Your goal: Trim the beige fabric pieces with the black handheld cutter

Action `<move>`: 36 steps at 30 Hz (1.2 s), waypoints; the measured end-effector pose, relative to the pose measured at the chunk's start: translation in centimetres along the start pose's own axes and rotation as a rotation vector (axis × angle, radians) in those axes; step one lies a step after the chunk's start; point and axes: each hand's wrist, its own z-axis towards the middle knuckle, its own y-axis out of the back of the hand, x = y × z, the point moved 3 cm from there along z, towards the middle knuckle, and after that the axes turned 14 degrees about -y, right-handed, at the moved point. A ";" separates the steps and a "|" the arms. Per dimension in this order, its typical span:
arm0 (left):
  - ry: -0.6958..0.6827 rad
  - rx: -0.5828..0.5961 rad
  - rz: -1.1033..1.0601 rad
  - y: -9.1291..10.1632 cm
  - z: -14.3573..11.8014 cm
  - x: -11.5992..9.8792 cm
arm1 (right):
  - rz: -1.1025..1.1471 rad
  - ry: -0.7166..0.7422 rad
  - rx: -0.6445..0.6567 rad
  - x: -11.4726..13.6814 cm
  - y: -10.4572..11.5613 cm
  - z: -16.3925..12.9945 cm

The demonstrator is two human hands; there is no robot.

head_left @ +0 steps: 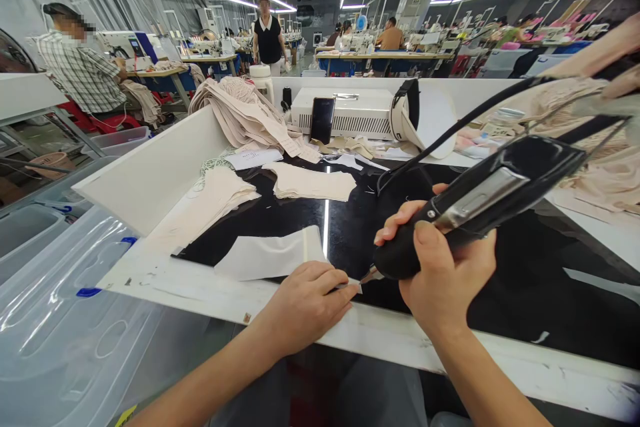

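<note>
My right hand is wrapped round a black corded hand tool with a metal plate on its side. The tool's narrow metal tip points down and left, close to my left fingertips. My left hand lies low over the table's front edge, its fingers together on the narrow end of a white fabric piece. The rest of that piece lies flat to the left, on the glossy black work surface. Part of the fabric is hidden under my left hand.
Stacked cream fabric pieces and another stack lie beyond. At the back stand a white vented box and a phone. A black cable loops rightward. Another person's arm reaches in at upper right. Plastic bins stand left.
</note>
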 end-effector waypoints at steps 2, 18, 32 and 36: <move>-0.001 0.006 0.004 0.0 0.0 0.0 | 0.026 -0.013 -0.024 0.3 0.1 -0.1; 0.049 0.003 -0.055 0.7 -1.0 0.6 | 0.020 -0.044 -0.028 0.5 0.4 -0.7; 0.071 -0.027 -0.097 1.0 -1.8 1.0 | 0.022 -0.055 -0.072 1.0 0.5 -0.6; 0.066 -0.039 -0.091 1.0 -1.8 1.0 | 0.042 -0.034 -0.089 1.1 0.0 0.0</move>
